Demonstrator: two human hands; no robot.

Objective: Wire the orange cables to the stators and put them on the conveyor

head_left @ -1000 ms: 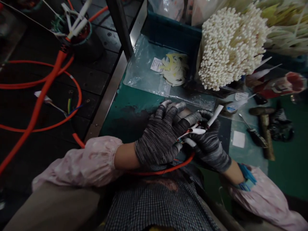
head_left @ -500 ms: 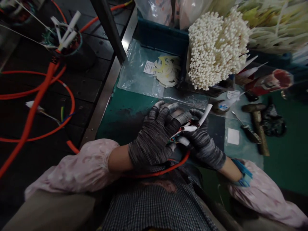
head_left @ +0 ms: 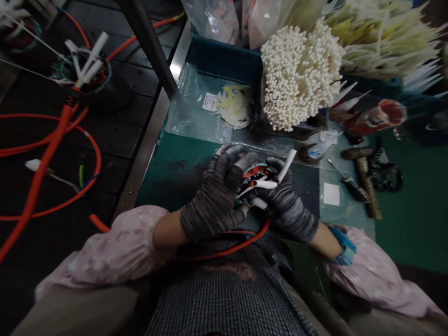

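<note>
In grey striped gloves, both hands hold a motor stator (head_left: 258, 171) with reddish copper windings and pale blue-green slot edges. My left hand (head_left: 215, 198) wraps its left side, fingers curled over the top. Around the right side grips my right hand (head_left: 291, 205). White insulating sleeves (head_left: 287, 165) stick out from the windings between the hands, one pointing up and right. An orange cable (head_left: 241, 249) loops from beneath the stator across my lap. The gloves hide much of the stator's body.
Beyond the hands stand bundled white-tipped sticks (head_left: 297, 79) and a blue bin (head_left: 227, 56). Cut yellowish strips (head_left: 234, 109) lie on plastic. To the right are a hammer (head_left: 367, 182), a screwdriver (head_left: 352, 186) and scissors (head_left: 387, 172). Another wired stator (head_left: 94, 79) sits left, beside thick orange cable (head_left: 45, 172).
My left fingers have drawn back from the top of the stator, so more copper winding shows. Both hands still grip it. The whole view has shifted slightly.
</note>
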